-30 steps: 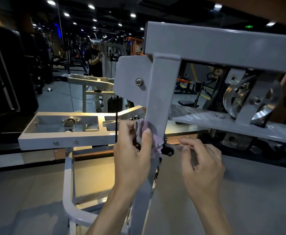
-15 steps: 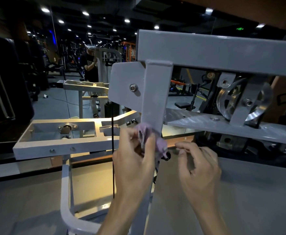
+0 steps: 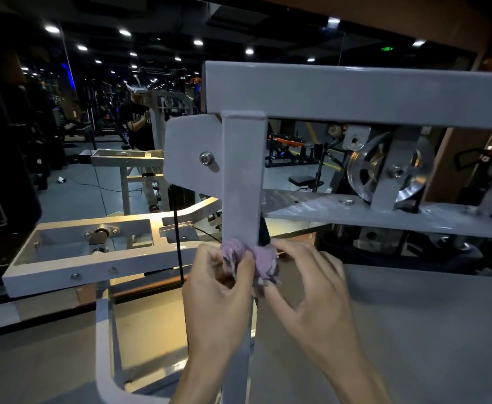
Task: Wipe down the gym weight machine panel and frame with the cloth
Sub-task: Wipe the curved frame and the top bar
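Left hand (image 3: 218, 290) curled round a bunched purple cloth (image 3: 249, 258), thumb and fingers pinching it against the front face of the grey upright post (image 3: 243, 182). Right hand (image 3: 312, 290) just beside it, fingers bent, fingertips (image 3: 279, 249) touching the cloth's right edge at the post's side (whether actually pinching the fabric or only resting on it, cannot tell). Cloth wrapped partly round the post, low on its visible length, below the level of the flat metal plate (image 3: 385, 212) jutting off to the right. Above, post welded to a broad horizontal beam (image 3: 355, 94); to the left of the post, a grey side plate (image 3: 192, 153) with a bolt (image 3: 206, 158). Behind the flat plate, a shiny pulley wheel (image 3: 364, 167) in its bracket. Left and lower, a pale open frame section (image 3: 93, 252) with a thin black cable (image 3: 177, 225) running down past it. Beyond, a dim gym floor under ceiling spotlights, a person (image 3: 135, 121) standing far off.
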